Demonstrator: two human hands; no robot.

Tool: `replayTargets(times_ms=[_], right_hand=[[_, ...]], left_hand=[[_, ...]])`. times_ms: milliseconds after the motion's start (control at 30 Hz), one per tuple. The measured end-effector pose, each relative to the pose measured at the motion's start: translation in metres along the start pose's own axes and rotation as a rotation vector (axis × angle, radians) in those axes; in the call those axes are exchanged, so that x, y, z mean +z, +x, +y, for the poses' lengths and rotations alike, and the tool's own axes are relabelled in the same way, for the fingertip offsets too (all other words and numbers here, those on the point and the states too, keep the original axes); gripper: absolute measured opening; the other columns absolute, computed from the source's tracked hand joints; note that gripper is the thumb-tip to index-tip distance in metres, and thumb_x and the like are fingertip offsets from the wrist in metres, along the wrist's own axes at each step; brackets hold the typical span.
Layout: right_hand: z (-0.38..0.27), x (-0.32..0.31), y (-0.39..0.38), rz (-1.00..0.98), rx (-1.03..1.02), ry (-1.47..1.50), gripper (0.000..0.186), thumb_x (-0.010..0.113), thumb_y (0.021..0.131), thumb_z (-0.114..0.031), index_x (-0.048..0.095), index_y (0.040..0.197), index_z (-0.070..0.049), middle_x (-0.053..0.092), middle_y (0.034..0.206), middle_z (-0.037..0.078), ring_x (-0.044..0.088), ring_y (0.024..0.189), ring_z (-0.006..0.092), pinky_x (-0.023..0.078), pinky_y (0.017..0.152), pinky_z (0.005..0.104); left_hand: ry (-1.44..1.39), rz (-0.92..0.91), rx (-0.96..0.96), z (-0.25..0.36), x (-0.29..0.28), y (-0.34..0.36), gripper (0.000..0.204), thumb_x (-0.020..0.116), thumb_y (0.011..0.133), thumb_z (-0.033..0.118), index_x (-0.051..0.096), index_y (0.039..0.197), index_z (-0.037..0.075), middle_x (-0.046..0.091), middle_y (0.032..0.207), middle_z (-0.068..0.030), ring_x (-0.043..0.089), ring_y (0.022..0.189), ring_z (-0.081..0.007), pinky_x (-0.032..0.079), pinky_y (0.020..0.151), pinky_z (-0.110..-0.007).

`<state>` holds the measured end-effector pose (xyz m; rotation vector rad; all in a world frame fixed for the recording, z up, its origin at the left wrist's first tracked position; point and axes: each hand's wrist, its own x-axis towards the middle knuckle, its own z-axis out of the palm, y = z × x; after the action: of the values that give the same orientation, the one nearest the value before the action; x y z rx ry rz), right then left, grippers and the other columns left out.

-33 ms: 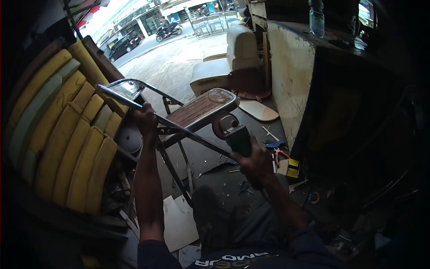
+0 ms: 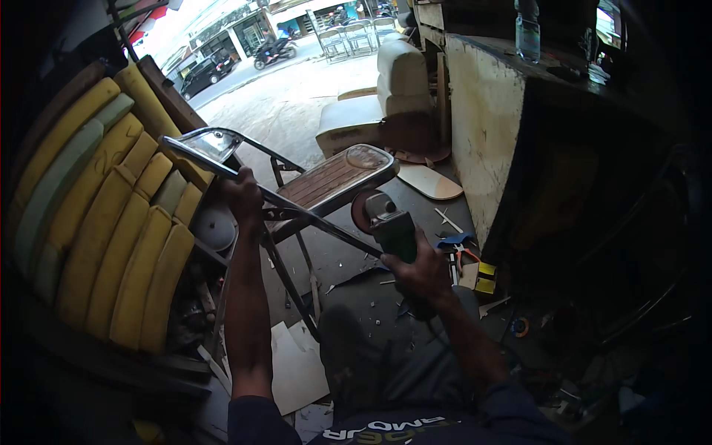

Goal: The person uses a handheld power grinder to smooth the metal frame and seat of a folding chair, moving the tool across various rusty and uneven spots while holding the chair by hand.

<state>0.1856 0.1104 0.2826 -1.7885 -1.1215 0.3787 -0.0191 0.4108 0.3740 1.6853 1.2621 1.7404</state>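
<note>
My left hand (image 2: 245,194) is closed around the chrome tube of a folding chair (image 2: 268,197), left of its worn brown seat (image 2: 330,176). My right hand (image 2: 421,263) grips a green angle grinder (image 2: 397,236), with the thumb near the lower end of the tube. The grinder's disc (image 2: 365,208) is just below the front edge of the seat. Whether it touches metal I cannot tell.
Yellow foam pads (image 2: 130,263) are stacked at left. A pale cabinet (image 2: 482,133) with a bottle (image 2: 527,33) stands right, by a white padded seat (image 2: 348,119). A rounded board (image 2: 426,182), pliers (image 2: 466,252) and scraps lie on the floor. Vehicles pass outside.
A motorbike outside has moved slightly left along the road. My hands, the grinder and the chair show almost no movement.
</note>
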Motion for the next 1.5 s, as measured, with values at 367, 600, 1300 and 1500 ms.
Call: replayTargets(times_ms=[367, 600, 1300, 1500], right_hand=[[-0.014, 0.044, -0.038, -0.040, -0.105, -0.107, 0.093, 0.077, 0.080, -0.046, 0.041, 0.153, -0.001, 0.071, 0.107, 0.029, 0.072, 0.090, 0.0475, 0.057, 0.081, 0.0531], [-0.024, 0.046, -0.048, 0.012, -0.447, -0.509, 0.090, 0.081, 0.079, -0.033, 0.041, 0.158, -0.013, 0.067, 0.100, 0.019, 0.072, 0.076, 0.0348, 0.059, 0.065, 0.0450], [-0.105, 0.088, -0.040, -0.194, -0.469, -1.159, 0.075, 0.065, 0.092, -0.015, 0.037, 0.161, -0.018, 0.061, 0.097, 0.020, 0.070, 0.076, 0.0333, 0.058, 0.064, 0.0454], [-0.105, 0.087, -0.038, -0.200, -0.420, -1.113, 0.081, 0.071, 0.088, -0.020, 0.037, 0.161, -0.015, 0.062, 0.097, 0.021, 0.070, 0.076, 0.0358, 0.058, 0.064, 0.0459]], left_hand=[[-0.027, 0.038, 0.016, -0.010, -0.003, 0.003, 0.024, 0.062, 0.091, 0.018, 0.052, 0.091, -0.003, 0.054, 0.070, -0.0085, 0.052, 0.062, -0.0188, 0.046, 0.062, -0.041], [0.038, 0.099, 0.064, -0.028, -0.002, 0.017, 0.022, 0.063, 0.094, 0.020, 0.057, 0.100, 0.000, 0.057, 0.068, -0.0050, 0.057, 0.060, -0.0166, 0.049, 0.059, -0.037], [-0.117, -0.120, -0.160, 0.001, -0.011, 0.010, 0.039, 0.066, 0.092, 0.031, 0.050, 0.112, 0.001, 0.071, 0.090, -0.0265, 0.071, 0.088, -0.0495, 0.054, 0.086, -0.055], [-0.127, -0.144, -0.155, 0.001, -0.008, 0.013, 0.044, 0.066, 0.092, 0.030, 0.049, 0.117, -0.002, 0.071, 0.097, -0.0318, 0.070, 0.095, -0.0522, 0.054, 0.089, -0.055]])
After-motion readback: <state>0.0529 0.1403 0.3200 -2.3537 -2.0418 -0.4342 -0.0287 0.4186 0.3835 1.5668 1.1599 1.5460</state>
